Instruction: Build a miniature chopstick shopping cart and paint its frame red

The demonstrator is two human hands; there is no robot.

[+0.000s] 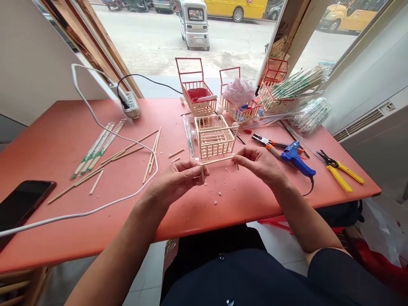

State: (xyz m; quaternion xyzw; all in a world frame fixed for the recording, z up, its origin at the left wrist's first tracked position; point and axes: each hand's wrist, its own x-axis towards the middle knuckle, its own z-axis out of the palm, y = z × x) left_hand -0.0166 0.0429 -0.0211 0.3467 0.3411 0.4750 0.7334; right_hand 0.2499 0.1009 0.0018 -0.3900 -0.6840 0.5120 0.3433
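Both hands hold a small frame of thin wooden sticks (217, 160) above the pink table (95, 221). My left hand (180, 178) pinches its left end, where a short stick points down. My right hand (259, 165) pinches the right end. Just behind the frame stands an unpainted stick basket (214, 137) on the table. Small crumbs of glue or wood lie under the hands.
Loose sticks (127, 151) and wrapped chopsticks (95, 149) lie at left, with a white cable (105, 127) and a phone (22, 202). A blue glue gun (296, 158), pliers (267, 142) and yellow cutters (341, 170) lie at right. Red-framed stick carts (196, 91) stand at the back.
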